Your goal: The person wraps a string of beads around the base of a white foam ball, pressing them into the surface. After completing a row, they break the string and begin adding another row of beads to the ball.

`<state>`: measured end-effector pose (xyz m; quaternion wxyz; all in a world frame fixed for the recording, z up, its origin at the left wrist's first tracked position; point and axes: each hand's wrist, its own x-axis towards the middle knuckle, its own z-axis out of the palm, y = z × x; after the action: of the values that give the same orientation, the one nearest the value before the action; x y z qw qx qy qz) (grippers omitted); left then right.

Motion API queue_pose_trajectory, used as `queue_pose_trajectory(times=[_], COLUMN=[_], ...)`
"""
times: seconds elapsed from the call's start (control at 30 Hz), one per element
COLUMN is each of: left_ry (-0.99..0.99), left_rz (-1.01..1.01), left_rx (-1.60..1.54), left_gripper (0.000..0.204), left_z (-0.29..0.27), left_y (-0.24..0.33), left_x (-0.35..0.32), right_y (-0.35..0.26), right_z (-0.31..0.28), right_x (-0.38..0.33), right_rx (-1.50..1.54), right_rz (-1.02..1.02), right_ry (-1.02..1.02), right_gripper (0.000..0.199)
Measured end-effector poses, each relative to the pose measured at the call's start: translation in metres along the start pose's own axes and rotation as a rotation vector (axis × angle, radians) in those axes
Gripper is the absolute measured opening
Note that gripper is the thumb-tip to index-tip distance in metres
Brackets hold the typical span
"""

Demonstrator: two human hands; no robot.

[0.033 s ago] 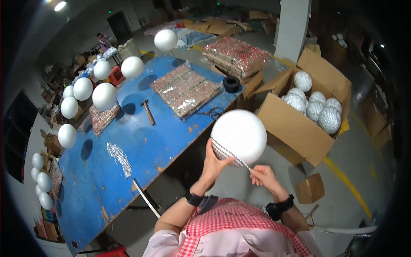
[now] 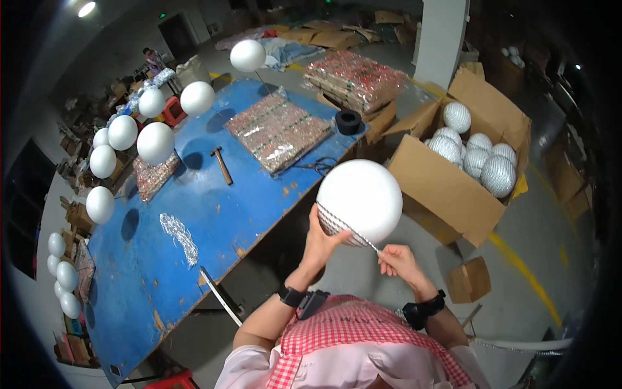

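Note:
A large white ball [image 2: 363,194] is held in front of me, over the gap beside the table. Rows of silver braided cord [image 2: 335,222] cover its lower left part. My left hand [image 2: 322,240] cups the ball from the lower left, its thumb pressed on the cord near the edge of the wound rows. At the ball's lower right, my right hand [image 2: 398,260] pinches the cord between thumb and fingertips, holding that stretch taut away from the surface. The ball's underside and some left fingers are hidden.
A blue table [image 2: 207,240] at left carries a hammer [image 2: 221,166], silver strands [image 2: 179,238], scissors [image 2: 319,166], black tape [image 2: 348,121] and a bagged pack [image 2: 280,131]. White balls [image 2: 155,143] stand on thin rods. An open carton [image 2: 447,185] at right holds silver-wrapped balls [image 2: 497,176].
The view has shifted slightly, with table and carton appearing a little higher. Both hands keep the same hold on the ball and cord.

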<state>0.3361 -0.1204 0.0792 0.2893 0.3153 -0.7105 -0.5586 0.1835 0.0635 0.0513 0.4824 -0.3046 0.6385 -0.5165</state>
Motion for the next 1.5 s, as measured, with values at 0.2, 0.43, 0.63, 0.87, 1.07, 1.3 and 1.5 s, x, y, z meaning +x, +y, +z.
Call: queue_pose_trajectory(times=[0.2, 0.43, 0.63, 0.87, 1.07, 1.3, 1.5], left_ry=[0.009, 0.013, -0.055, -0.088, 0.025, -0.088, -0.139], left_rz=[-0.160, 0.003, 0.052, -0.055, -0.128, -0.111, -0.049], left_rx=[-0.375, -0.156, 0.023, -0.193, -0.367, -0.296, -0.387], left_gripper=[0.095, 0.069, 0.073, 0.085, 0.065, 0.071, 0.089], left_z=[-0.008, -0.010, -0.010, -0.012, -0.014, -0.019, -0.019], left_y=[-0.014, 0.004, 0.004, -0.014, 0.008, -0.004, -0.012], left_x=[0.008, 0.002, 0.003, 0.010, 0.005, 0.013, 0.017], right_y=[-0.023, -0.018, -0.035, -0.047, -0.025, -0.022, -0.033], right_z=[0.005, 0.004, 0.005, 0.011, 0.010, 0.013, 0.021], right_x=[-0.010, -0.018, -0.034, -0.036, -0.016, -0.011, -0.022], right_rx=[0.019, 0.000, 0.020, 0.029, 0.024, -0.006, -0.004], right_rz=[-0.046, -0.043, -0.064, -0.104, -0.071, -0.049, -0.078], right_ry=[-0.023, -0.035, -0.059, -0.044, 0.021, 0.022, -0.042], right_gripper=[0.026, 0.024, 0.023, 0.023, 0.024, 0.024, 0.024])
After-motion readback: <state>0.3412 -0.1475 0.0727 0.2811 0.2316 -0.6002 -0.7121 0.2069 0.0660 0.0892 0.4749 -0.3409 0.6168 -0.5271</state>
